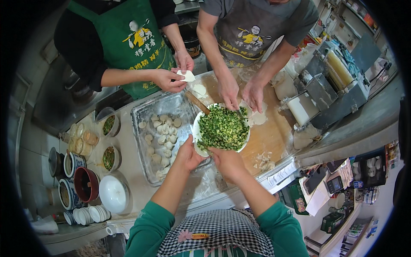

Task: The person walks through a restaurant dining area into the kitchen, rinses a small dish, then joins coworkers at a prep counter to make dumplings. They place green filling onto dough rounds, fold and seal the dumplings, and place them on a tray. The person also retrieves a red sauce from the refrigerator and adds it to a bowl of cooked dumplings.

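A white bowl heaped with chopped green-and-yellow filling stands before me. My left hand is at its near left rim, cupping a pale dough wrapper that the bowl partly blends with. My right hand grips a thin filling spatula, mostly hidden by my fingers, its tip over the wrapper. A wooden handle leans out of the bowl's far left side. Left of the bowl, a floured metal tray carries several folded dumplings.
Across the table, one person's hands hold a wrapper; another's hands work at the bowl's far side. Dough scraps lie on the wooden board. A dough-rolling machine stands right. Jars and bowls line the left.
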`<action>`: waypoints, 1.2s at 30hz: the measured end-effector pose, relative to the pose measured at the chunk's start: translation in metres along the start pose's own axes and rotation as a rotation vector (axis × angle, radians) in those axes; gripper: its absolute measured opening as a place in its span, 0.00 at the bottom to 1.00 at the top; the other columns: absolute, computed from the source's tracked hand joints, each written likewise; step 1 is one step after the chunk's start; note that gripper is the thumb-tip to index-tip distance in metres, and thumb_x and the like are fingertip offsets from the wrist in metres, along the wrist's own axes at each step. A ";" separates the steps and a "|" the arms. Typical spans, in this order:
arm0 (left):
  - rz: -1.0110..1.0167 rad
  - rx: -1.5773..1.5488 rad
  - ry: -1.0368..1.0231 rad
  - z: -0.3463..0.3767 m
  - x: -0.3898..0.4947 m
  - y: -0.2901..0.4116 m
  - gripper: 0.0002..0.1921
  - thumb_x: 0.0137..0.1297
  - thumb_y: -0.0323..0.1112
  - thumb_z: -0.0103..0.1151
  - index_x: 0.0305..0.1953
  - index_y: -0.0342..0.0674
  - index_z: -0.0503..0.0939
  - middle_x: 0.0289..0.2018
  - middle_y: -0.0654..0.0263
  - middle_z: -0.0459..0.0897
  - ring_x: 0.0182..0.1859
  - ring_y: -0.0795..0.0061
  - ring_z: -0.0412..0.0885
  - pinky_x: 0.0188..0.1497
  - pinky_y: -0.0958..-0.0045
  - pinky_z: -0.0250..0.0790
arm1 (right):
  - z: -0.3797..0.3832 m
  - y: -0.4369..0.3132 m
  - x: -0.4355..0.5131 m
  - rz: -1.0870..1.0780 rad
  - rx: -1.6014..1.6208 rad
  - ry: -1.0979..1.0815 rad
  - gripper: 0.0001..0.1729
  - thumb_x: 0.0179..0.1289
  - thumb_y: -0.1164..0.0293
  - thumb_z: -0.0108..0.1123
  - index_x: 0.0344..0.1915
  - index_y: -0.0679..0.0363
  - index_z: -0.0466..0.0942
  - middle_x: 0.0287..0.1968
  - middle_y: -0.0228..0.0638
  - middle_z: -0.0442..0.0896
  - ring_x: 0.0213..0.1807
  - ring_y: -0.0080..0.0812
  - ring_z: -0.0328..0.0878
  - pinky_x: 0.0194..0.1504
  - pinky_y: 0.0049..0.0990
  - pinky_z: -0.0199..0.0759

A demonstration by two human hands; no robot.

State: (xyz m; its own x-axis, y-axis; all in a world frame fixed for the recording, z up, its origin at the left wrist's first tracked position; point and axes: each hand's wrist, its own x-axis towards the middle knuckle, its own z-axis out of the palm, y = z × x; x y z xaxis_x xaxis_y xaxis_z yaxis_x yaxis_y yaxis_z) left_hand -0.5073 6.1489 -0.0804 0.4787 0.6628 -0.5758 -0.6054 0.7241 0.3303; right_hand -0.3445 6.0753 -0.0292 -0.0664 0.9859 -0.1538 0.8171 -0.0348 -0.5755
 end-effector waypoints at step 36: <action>0.227 -0.120 -0.038 -0.027 -0.056 -0.018 0.31 0.79 0.59 0.33 0.59 0.33 0.66 0.52 0.48 0.74 0.57 0.42 0.74 0.62 0.40 0.67 | 0.041 -0.007 -0.062 -0.214 0.264 0.071 0.30 0.67 0.70 0.56 0.68 0.42 0.70 0.34 0.44 0.81 0.34 0.49 0.80 0.36 0.45 0.74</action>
State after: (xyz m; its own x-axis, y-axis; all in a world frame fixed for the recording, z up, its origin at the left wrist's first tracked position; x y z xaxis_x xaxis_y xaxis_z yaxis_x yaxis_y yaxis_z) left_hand -0.5404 6.0936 -0.0736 0.3442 0.8138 -0.4682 -0.7699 0.5301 0.3554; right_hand -0.3695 6.0077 -0.0489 -0.1731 0.9839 0.0438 0.6118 0.1422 -0.7781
